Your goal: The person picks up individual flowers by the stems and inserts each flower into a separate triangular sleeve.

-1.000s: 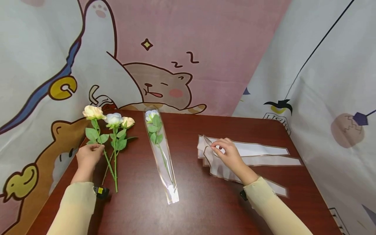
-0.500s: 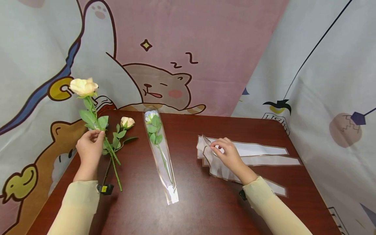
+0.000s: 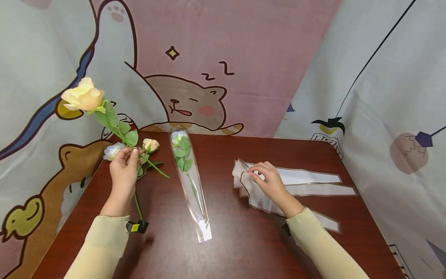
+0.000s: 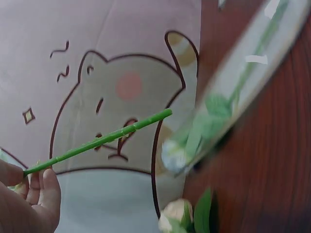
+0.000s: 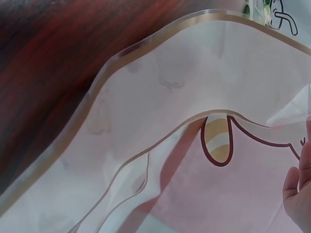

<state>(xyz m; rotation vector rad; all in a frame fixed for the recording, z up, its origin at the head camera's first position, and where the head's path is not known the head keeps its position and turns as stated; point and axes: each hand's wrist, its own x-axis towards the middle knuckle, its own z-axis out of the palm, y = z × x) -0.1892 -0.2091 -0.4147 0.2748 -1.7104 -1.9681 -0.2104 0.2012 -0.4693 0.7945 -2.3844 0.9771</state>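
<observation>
cream rose (image 3: 83,97) in the left hand (image 3: 125,166), pale sleeves (image 3: 310,177) at the right hand (image 3: 268,182)

the left hand pinches the cream rose by its stem, bloom raised up and to the left, bare end slanting right above the surface (image 3: 237,248). holding it below the leaves probably spares the petals and leaves the stem's tip free. a blue rose (image 3: 113,151) shows partly behind that hand; whether the fingers have it too, i cannot tell. a small rose (image 3: 151,145) is just beside it, and a wrapped rose (image 3: 182,147) lies flat between the hands, apart from both.

the right hand has thumb and forefinger brought together on the wavy end of the fanned pale sleeves, perhaps to steady them or part the layers.

the left wrist view brings out the stem's blunt, leafless tip, but misses the held bloom. the right wrist view shows gold-trimmed sleeve edges bowing apart with a gap between, which the head view barely hints at; it cuts off that hand, so the pinch reads best from above.
</observation>
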